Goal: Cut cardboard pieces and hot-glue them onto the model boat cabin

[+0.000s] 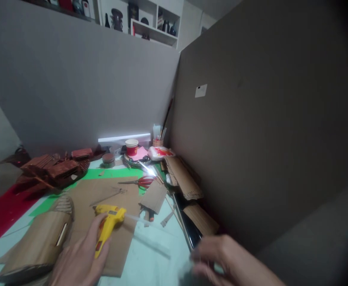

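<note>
Glue gun (111, 216), yellow, sits low and left of centre in my head view, above the flat cardboard sheet (99, 186); I can't tell if it touches. My left hand (81, 246) is wrapped round its handle, thumb side uppermost. Nozzle points left, and a clear glue stick (144, 219) juts from the rear to the right. I'd guess that grip keeps the fingers off the hot tip, with the sheet there to catch drips.

My right hand (221, 254) is blurred, lower right, fingers curled; can't tell if it's pinching anything. It's near a dark glossy panel (190, 222) with a cardboard scrap (202, 218) lying over it.

Just left of the gun: curved cardboard piece (36, 246) with a slot in its side. Beyond the gun, red-handled scissors (145, 182), probably parked there to stay reachable. Farther left, a reddish-brown model (63, 171). At the back, a red paper cup (131, 148), a red-and-white packet (161, 153) and a brush jar (158, 142), likely pushed back for working room.

Writing: cup and packet carry print, none readable. White label on the right partition (201, 91), unreadable. No brand legible on the gun.
</note>
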### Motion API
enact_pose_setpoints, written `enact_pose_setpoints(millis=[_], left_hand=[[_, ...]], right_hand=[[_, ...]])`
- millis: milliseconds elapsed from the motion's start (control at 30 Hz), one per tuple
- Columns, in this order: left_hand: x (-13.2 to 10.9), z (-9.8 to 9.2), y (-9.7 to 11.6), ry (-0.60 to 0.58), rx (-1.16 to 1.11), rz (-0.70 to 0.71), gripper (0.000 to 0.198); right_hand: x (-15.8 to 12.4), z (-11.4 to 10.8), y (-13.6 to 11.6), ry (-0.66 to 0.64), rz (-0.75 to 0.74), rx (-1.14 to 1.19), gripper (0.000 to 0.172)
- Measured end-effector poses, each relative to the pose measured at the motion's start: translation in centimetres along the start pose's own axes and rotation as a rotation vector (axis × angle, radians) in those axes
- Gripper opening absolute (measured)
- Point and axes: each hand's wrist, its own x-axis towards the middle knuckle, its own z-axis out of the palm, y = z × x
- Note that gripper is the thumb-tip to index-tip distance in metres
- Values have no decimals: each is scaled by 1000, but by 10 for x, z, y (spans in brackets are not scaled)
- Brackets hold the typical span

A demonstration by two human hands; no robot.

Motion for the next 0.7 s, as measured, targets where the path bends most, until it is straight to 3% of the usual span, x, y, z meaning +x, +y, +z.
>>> enact_pose_setpoints(millis=[67,133,200,300,467,700], left_hand=[[2,2,-3,-23,4,39,65],[4,4,-5,-27,2,57,64],[6,7,-6,-22,13,66,63],[8,11,-5,-15,43,59,63],[7,13,-2,-18,32,61,64],[8,3,5,-39,-9,6,69]], right_hand=[[33,-17,7,72,145,-53,29],[69,-21,20,183,266,-131,21],[100,-15,36,208,378,-200,35],[128,2,56,184,503,-252,38],[127,14,65,213,510,-179,36],[102,-3,70,386,422,164,31]])
